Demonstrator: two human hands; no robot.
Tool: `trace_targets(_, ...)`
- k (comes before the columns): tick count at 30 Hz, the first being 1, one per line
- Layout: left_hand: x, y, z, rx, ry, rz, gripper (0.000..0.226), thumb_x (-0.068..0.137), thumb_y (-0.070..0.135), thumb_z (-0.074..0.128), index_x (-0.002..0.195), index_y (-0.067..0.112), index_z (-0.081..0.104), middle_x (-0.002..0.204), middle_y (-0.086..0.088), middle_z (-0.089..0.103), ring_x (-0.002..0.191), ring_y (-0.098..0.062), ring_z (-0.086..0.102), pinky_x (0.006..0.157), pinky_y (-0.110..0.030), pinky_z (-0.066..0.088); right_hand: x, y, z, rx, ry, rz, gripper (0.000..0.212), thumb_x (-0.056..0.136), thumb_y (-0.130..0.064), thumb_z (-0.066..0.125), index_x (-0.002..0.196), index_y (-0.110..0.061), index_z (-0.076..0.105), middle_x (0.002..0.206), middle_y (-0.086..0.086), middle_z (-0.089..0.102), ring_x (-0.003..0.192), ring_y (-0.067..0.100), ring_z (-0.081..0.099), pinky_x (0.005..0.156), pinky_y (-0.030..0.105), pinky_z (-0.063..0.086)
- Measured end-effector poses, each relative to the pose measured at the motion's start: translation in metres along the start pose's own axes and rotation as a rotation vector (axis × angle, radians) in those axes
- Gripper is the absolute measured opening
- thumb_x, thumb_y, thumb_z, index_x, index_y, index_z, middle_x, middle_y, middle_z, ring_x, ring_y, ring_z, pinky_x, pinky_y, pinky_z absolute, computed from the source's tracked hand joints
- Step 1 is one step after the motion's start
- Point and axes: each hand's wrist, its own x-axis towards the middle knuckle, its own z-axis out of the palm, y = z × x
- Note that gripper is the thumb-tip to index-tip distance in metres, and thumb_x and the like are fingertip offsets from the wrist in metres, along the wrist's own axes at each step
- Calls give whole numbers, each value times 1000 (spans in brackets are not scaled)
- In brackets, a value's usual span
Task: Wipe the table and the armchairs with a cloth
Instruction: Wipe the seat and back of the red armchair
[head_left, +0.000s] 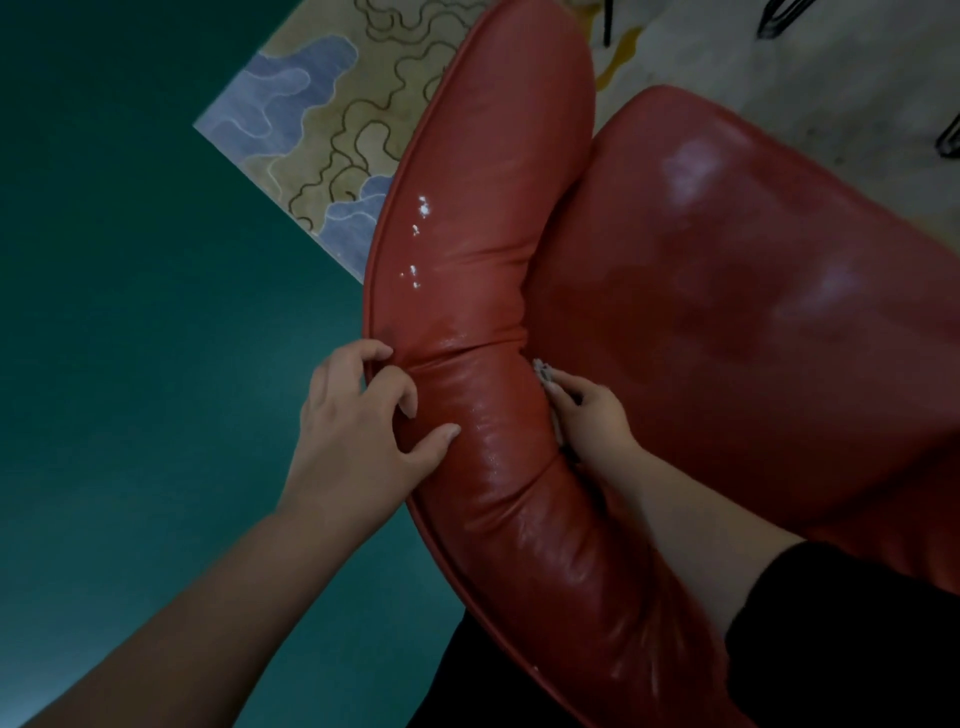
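Red, glossy leather fills most of the head view: an armchair (727, 312) seen from above, its padded back bolster (483, 260) curving from the top of the frame down to the bottom right, with the seat cushion (753, 338) lying just beside it on the right. Small bright glints sit on the upper part of the bolster.

On the bolster's outer edge the left hand (358, 431) grips the padding, its fingers curled over the piped rim and the thumb pressed into the leather, which creases under it. On the inner side, the right hand (592, 415) is tucked into the crease between the bolster and the seat cushion, fingers curled around a pale cloth (543, 371); only a small crumpled bit of it shows above the fingertips. A dark sleeve (831, 623) covers the right upper arm.

Beyond the chair lie a dark green floor (130, 312) and a patterned rug (322, 114) in beige and blue.
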Motion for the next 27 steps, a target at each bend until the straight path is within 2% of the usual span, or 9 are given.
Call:
trace_targets(2,0,1,1,5,12,-1,33,68,53,69,73,29,46,125,8,37,119,-14,33,99,-35,32,1,-10,-5,138,37,-6,29,96,-17,54,124,-13,61,116,-1,67,98,-2,57,79,-3,37)
trace_targets(5,-1,2,2,12,23,0,33,68,51,70,73,27,48,125,6,39,120,-15,33,98,-34,31,-5,-43,-1,274,91,-129,29,94,-18,55,123,-22,60,91,-25,67,83,-14,60,74,-1,40)
trace_targets(9,-2,2,2,1,27,-8,33,67,50,69,73,26,48,126,6,39,121,-16,33,99,-35,31,-21,-45,12,84,-5,-173,41,90,-30,61,130,-30,54,114,-1,50,100,-2,54,85,-6,32)
trace_targets(12,-2,1,3,5,29,-2,33,67,50,69,73,27,47,126,7,39,121,-15,32,99,-35,30,-25,-17,-2,22,-33,-116,35,94,-20,56,130,-18,56,116,14,64,98,12,64,80,-4,35)
trace_targets(15,-2,0,4,16,34,1,33,68,49,71,73,27,48,126,7,40,119,-16,33,99,-33,30,-32,5,-21,-48,-137,46,35,95,-20,55,129,-11,56,116,8,66,79,-11,58,67,-9,32)
trace_targets(17,-2,1,4,28,37,2,32,68,49,72,74,27,49,126,6,41,118,-17,34,99,-33,30,-33,7,-29,-11,-139,82,34,95,-22,55,128,-12,58,108,4,69,66,-12,56,64,-5,35)
trace_targets(20,-4,4,2,41,41,33,29,68,47,72,78,28,53,128,7,44,121,-15,34,100,-33,26,-37,-17,-26,74,-79,-18,32,94,-19,56,126,-16,60,106,-9,64,77,-16,57,73,-3,37)
trace_targets(24,-12,17,7,51,-14,120,35,67,50,72,93,31,57,131,10,45,125,-15,35,102,-39,28,-58,-27,-12,-52,-99,-62,40,95,-27,54,134,-26,51,114,5,53,86,-2,56,80,-6,32)
trace_targets(27,-17,21,11,56,-43,122,43,66,53,71,101,33,58,135,12,43,127,-15,34,103,-44,30,-70,-12,-27,-107,-172,-6,37,97,-22,51,134,-21,53,115,15,61,93,12,62,85,8,44)
